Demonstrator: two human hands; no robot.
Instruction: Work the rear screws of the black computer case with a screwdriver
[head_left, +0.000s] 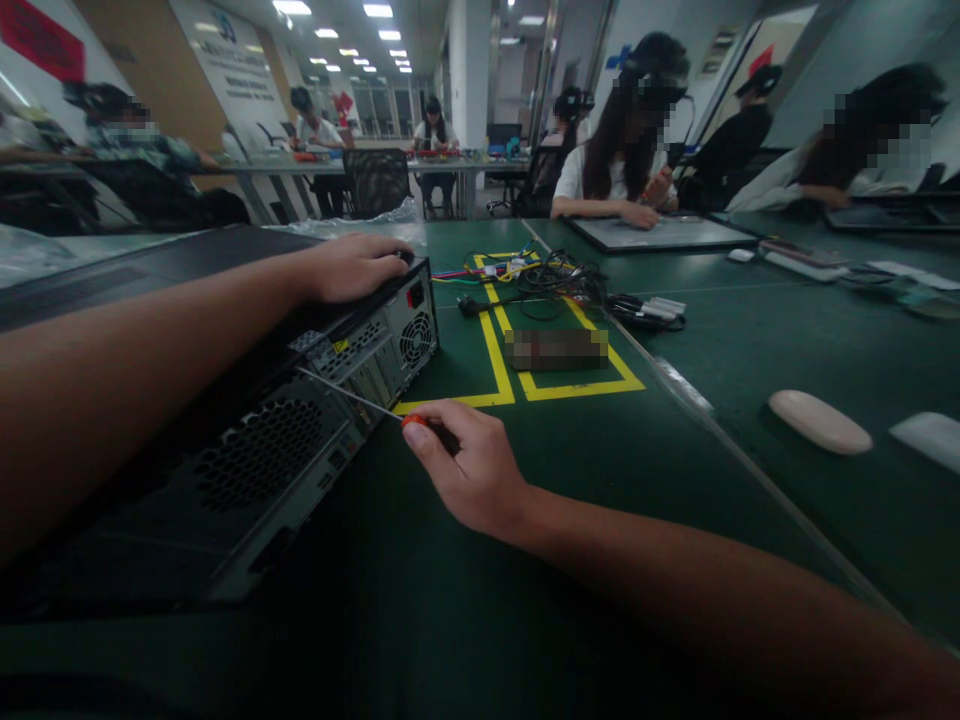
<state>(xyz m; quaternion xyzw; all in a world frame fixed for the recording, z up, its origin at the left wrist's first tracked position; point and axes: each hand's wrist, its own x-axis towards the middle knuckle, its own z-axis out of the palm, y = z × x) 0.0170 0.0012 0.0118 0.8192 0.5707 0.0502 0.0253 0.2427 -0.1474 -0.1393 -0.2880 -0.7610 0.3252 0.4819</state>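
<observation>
A black desktop computer case (pixel 247 240) lies on the green table at my left, its metal rear panel with vents, slots and a round fan grille turned to the right. Flat across the case's upper edge rests my left hand (pixel 364 265), its fingers stretched out and pressing on the top. My right hand (pixel 472 465) grips a screwdriver (pixel 352 395) by its red handle. The thin shaft points left, and its tip meets the rear panel near the upper edge. Whether a screw sits under the tip is too small to tell.
Beyond the case lie tangled cables (pixel 562 275) and a plug (pixel 471 306). Yellow tape (pixel 495 360) marks the table around a blurred dark object (pixel 556 349). A beige computer mouse (pixel 819 422) lies at right. Across the table, a person (pixel 622 170) works over a flat panel (pixel 667 232).
</observation>
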